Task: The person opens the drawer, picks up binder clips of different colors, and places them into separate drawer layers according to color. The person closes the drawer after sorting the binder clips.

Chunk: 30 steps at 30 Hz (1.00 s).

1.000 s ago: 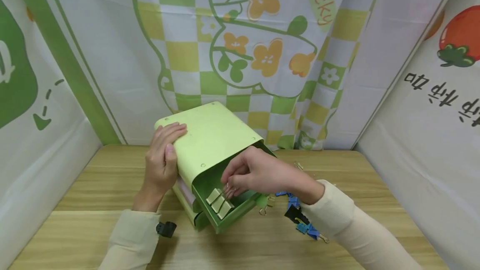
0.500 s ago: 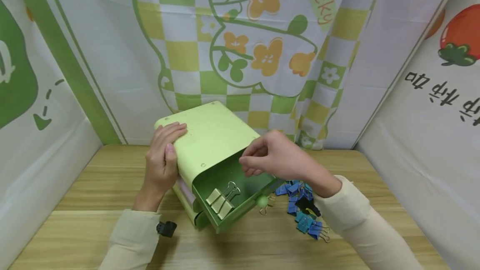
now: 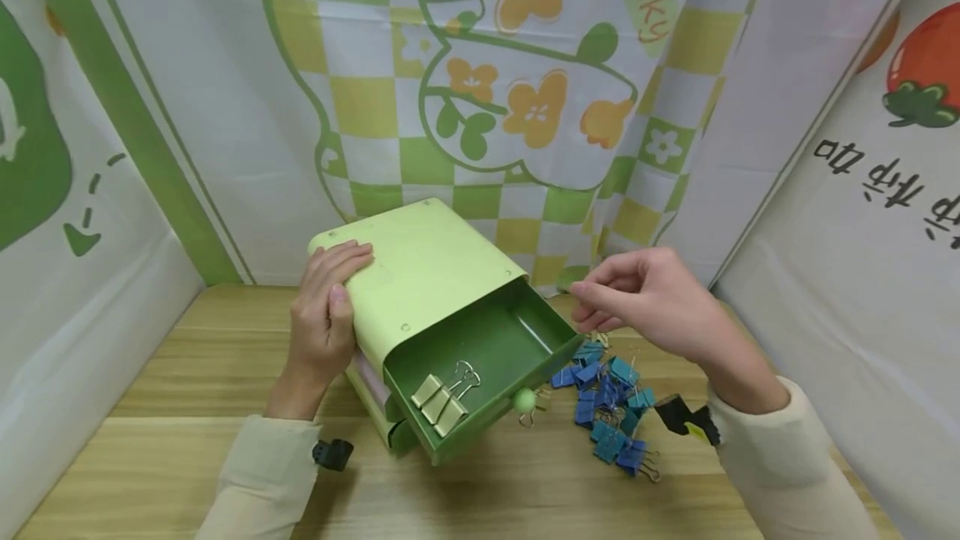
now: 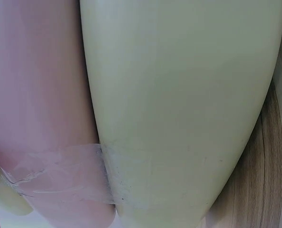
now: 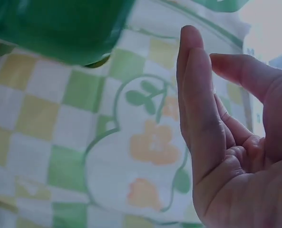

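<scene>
A pale green desktop drawer box [image 3: 420, 273] stands at an angle on the table. My left hand [image 3: 322, 323] rests against its left side, with the fingers laid over the top. The dark green upper drawer [image 3: 498, 340] is pulled out, and two gold binder clips [image 3: 444, 407] lie near its front left corner. My right hand [image 3: 660, 298] hovers just right of the drawer, holding nothing; the right wrist view shows the thumb near the fingers [image 5: 195, 95] with no object between. Below it, several blue and teal binder clips [image 3: 607, 398] lie heaped on the table.
A round green knob [image 3: 525, 400] sticks out from the drawer front. In the left wrist view, clear tape [image 4: 69, 171] crosses the pink [image 4: 36, 95] and pale green sections of the box. A checked curtain [image 3: 495, 148] hangs behind the table [image 3: 187, 407].
My right hand has moved out of the drawer to the right, leaving the two gold binder clips inside. More of the blue clip heap shows. My left hand has stayed on the box.
</scene>
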Tool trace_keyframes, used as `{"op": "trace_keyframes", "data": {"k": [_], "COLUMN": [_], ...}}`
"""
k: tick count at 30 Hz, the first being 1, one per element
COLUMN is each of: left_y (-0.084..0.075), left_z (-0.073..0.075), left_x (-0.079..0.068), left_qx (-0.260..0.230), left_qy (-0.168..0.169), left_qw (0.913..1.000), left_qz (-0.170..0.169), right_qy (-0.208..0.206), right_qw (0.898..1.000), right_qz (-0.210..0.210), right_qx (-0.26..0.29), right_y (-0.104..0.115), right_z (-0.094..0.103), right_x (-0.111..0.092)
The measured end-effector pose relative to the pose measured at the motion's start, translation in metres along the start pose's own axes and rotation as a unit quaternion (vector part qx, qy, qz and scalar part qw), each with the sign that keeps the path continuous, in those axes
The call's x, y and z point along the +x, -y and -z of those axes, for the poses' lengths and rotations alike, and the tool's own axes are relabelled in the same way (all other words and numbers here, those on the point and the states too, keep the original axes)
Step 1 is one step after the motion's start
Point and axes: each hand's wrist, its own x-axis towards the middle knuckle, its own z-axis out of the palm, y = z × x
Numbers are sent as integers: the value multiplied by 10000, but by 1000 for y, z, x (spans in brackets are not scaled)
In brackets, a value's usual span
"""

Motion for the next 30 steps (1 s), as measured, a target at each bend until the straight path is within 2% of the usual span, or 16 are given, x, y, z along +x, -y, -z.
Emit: {"op": "trace_keyframes", "data": {"k": [8,14,17,22,26,30], "left_y": [0,1,1,0,-1,-1], "left_z": [0,-1,-1,0,0,-1], "left_x": [-1,-2,-1,0,0,0], "left_qx": [23,0,5,9,12,24], "left_qy": [-17,-68,-71,-51,-28,-6], "left_qw": [10000,10000,10000,10000,10000,10000], "left_qz": [6,-21,-32,1,16,15], "right_qy": [-304,-297,-110,280,393,408], "right_qw": [9976,9952,9951,9950,9944,9960], "right_qz": [-618,-915,-965,-948,-919,-656], "right_qx": [33,173,196,-116,-345,-451], "right_y": [-52,-89,-101,-119,-129,-138], "right_z": [-1,-14,-26,-52,-72,-88], "right_x": [-7,-2,1,8,14,20]}}
